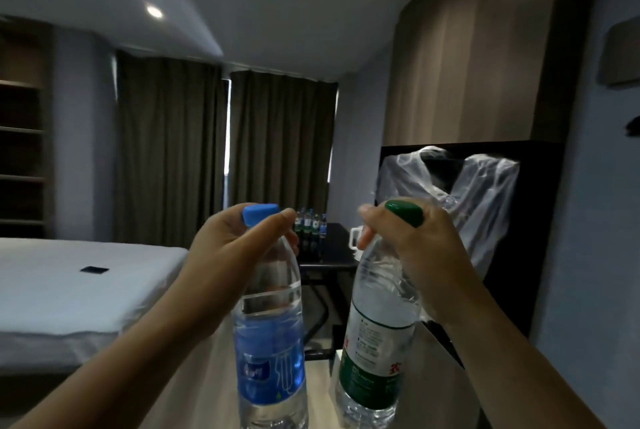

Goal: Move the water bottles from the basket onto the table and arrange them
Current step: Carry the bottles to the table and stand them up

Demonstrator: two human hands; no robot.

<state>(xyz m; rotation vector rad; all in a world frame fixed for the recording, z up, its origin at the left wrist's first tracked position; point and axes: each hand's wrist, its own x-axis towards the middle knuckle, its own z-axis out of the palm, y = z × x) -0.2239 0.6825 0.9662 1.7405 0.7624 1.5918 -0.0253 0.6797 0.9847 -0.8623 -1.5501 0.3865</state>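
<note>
A blue-capped clear plastic water bottle (270, 352) and a green-capped bottle (377, 342) were gripped by the neck in the curled left hand (235, 241) and right hand (405, 245) respectively, presumably for carriage to the distant black table (334, 250).

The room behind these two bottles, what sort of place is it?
Most likely a hotel bedroom: a bed with white sheets at left, long dark curtains drawn at the back, a garment in clear plastic at right, and a small black table with bottled water.
</note>
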